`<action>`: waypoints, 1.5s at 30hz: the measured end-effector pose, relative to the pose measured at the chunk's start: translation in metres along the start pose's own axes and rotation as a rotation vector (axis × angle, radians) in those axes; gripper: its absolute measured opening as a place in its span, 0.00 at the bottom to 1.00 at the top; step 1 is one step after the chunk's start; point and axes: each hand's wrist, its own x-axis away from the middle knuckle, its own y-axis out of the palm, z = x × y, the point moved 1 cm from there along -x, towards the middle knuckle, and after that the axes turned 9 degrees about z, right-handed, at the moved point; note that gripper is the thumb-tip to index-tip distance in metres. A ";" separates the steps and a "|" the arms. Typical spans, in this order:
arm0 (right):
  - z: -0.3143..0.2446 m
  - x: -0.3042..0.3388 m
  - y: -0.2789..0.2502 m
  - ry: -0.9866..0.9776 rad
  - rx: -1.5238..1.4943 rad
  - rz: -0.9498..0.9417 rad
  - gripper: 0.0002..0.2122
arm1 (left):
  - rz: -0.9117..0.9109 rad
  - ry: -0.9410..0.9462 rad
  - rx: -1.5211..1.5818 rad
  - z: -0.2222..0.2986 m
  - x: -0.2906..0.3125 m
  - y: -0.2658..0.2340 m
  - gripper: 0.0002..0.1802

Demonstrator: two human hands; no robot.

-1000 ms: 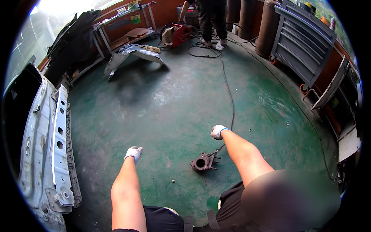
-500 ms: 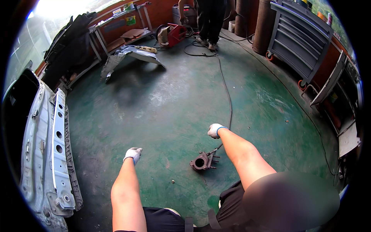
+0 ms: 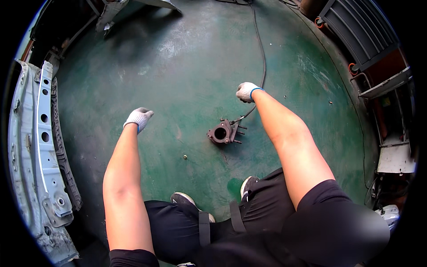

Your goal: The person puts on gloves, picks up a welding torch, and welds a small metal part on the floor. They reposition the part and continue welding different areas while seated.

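Both my hands wear white knit gloves and hang apart above the green floor. My left hand [image 3: 139, 118] is closed, its fingers pressed together and pointing right, with nothing showing in them. My right hand [image 3: 247, 92] is curled into a fist, and no object shows in it. Below and left of the right hand, a dark cast-metal part [image 3: 227, 132] rests on the floor, with a round opening and several studs sticking out on its right. A black cable [image 3: 264, 66] runs to its top from the far side. Neither hand touches the part.
A small nut [image 3: 185, 157] lies on the floor left of the metal part. Silver car-body panels [image 3: 44, 147] stand along the left. A grey drawer cabinet [image 3: 359, 33] on orange-wheeled casters stands far right, near a metal frame [image 3: 387, 89]. My shoes [image 3: 183, 198] are close below.
The view has tilted down, so the person and bench at the far side are out of sight. My hands stay closed and apart; the metal part still lies on the floor.
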 end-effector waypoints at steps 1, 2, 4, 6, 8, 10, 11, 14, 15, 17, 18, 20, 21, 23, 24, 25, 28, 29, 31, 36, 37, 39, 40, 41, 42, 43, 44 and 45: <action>-0.001 0.003 0.002 0.066 -0.075 -0.024 0.15 | -0.029 0.009 -0.007 0.010 0.009 0.004 0.27; 0.000 0.006 0.003 0.078 -0.107 -0.029 0.15 | -0.050 0.030 -0.009 0.023 0.014 0.005 0.28; -0.001 0.007 0.000 0.097 -0.167 -0.010 0.15 | -0.059 0.089 -0.032 0.039 0.012 -0.001 0.28; -0.009 0.009 0.002 0.092 -0.177 0.001 0.12 | -0.046 0.164 -0.080 0.037 0.011 0.001 0.28; -0.002 0.008 0.005 0.080 -0.136 0.010 0.12 | -0.081 0.149 -0.047 0.045 0.011 0.007 0.32; -0.006 0.009 0.008 0.053 -0.094 -0.009 0.12 | -0.103 0.115 -0.046 0.037 0.010 0.009 0.32; -0.003 0.009 0.008 0.048 -0.064 -0.010 0.12 | -0.113 0.102 -0.044 0.037 0.011 0.011 0.32; 0.004 0.011 0.005 0.074 -0.038 -0.033 0.12 | -0.156 0.044 -0.030 0.016 0.000 0.020 0.32; 0.004 0.012 0.005 0.051 -0.063 -0.006 0.12 | -0.170 0.019 -0.025 0.003 -0.007 0.024 0.32; -0.002 0.013 0.000 0.039 -0.111 0.025 0.13 | -0.152 -0.038 -0.005 -0.031 -0.022 0.030 0.32; -0.003 0.014 -0.005 0.060 -0.132 0.028 0.13 | -0.148 -0.063 0.008 -0.043 -0.026 0.033 0.32; -0.007 0.020 -0.016 0.104 -0.412 0.209 0.12 | -0.151 -0.107 0.044 -0.059 -0.027 0.036 0.32; -0.005 0.022 -0.023 0.131 -0.598 0.368 0.12 | -0.151 -0.122 0.065 -0.061 -0.029 0.037 0.32; -0.004 0.024 -0.066 0.148 -0.903 0.476 0.20 | -0.145 -0.138 0.111 -0.065 -0.029 0.036 0.31; 0.034 0.026 -0.100 0.061 -1.191 0.623 0.13 | -0.176 -0.106 0.158 -0.035 -0.032 0.052 0.30; 0.049 0.035 -0.141 -0.061 -1.394 0.697 0.10 | -0.189 -0.106 0.184 -0.021 -0.028 0.057 0.29; 0.024 0.081 -0.223 -0.512 -2.401 0.607 0.38 | -0.153 -0.166 0.222 -0.018 -0.009 0.036 0.27; 0.016 0.095 -0.245 -0.606 -2.547 0.600 0.49 | -0.130 -0.173 0.236 -0.018 -0.011 0.032 0.26; 0.020 0.102 -0.271 -0.460 -2.718 0.919 0.53 | -0.129 -0.156 0.257 -0.011 -0.013 0.033 0.26; 0.077 0.064 -0.243 -0.314 -1.675 0.719 0.52 | -0.185 -0.025 0.315 0.048 -0.014 0.055 0.23; 0.054 0.057 -0.221 -0.307 -1.600 0.608 0.52 | -0.176 -0.024 0.330 0.048 -0.013 0.051 0.23; -0.035 0.050 -0.205 -0.345 -1.430 0.475 0.53 | -0.139 0.004 0.365 0.043 -0.019 0.030 0.31; -0.087 0.052 -0.206 -0.384 -1.340 0.450 0.54 | -0.063 0.027 0.406 0.038 -0.024 0.017 0.35; -0.126 0.051 -0.212 -0.487 -1.345 0.444 0.55 | 0.006 0.067 0.461 0.048 -0.028 0.011 0.39; -0.159 0.048 -0.217 -0.581 -1.346 0.439 0.57 | 0.066 0.107 0.518 0.060 -0.028 0.008 0.44; -0.181 0.042 -0.220 -0.603 -1.375 0.438 0.58 | 0.123 0.185 0.580 0.088 -0.018 0.009 0.48; -0.201 0.039 -0.227 -0.632 -1.403 0.434 0.59 | 0.187 0.262 0.643 0.120 -0.003 0.001 0.53; -0.228 0.040 -0.240 -0.663 -1.447 0.465 0.61 | 0.191 0.251 0.744 0.129 -0.002 -0.015 0.53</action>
